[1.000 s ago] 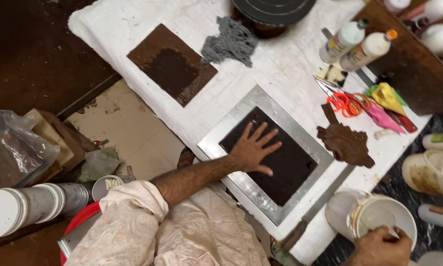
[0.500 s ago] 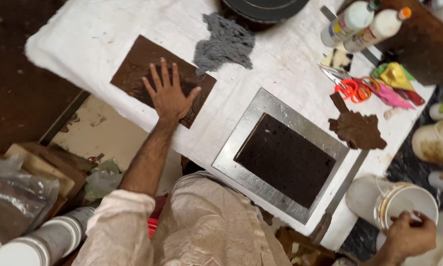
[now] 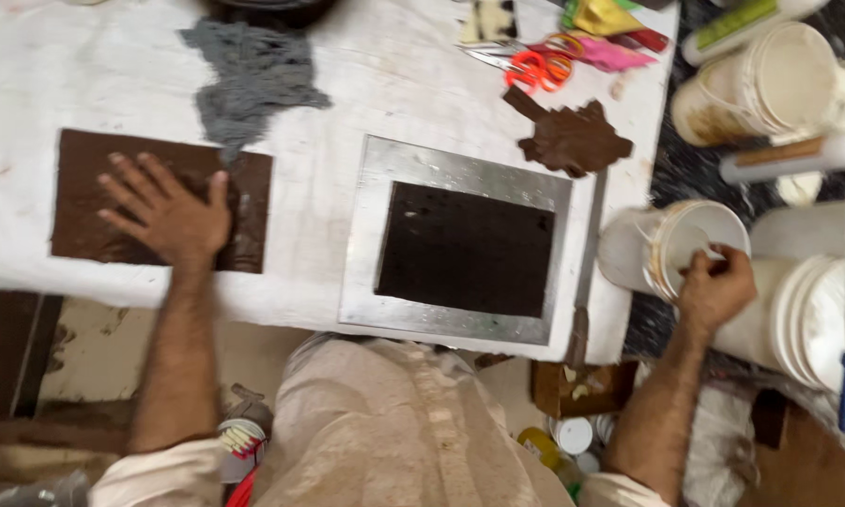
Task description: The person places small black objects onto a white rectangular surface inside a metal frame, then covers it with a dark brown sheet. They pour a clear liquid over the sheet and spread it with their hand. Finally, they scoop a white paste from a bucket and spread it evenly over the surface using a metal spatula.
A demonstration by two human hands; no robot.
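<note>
My left hand (image 3: 164, 211) lies flat with spread fingers on a dark brown rectangular sheet (image 3: 84, 197) at the left of the white table (image 3: 394, 84). In the middle of the table sits a grey metal frame (image 3: 441, 169) filled with a dark brown slab (image 3: 465, 249). My right hand (image 3: 716, 286) reaches off the table's right edge and grips the rim of a white plastic bucket (image 3: 662, 249).
A grey rag (image 3: 249, 80) lies behind the brown sheet. Orange-handled scissors (image 3: 535, 68), a torn brown scrap (image 3: 573, 139) and coloured bits lie at the back right. More white buckets (image 3: 770, 84) and tubes stand at the right. Small containers sit on the floor below.
My left hand went from the slab in the frame to the brown sheet on the left and stays flat there. My right hand has stayed at the white bucket. The view shifted.
</note>
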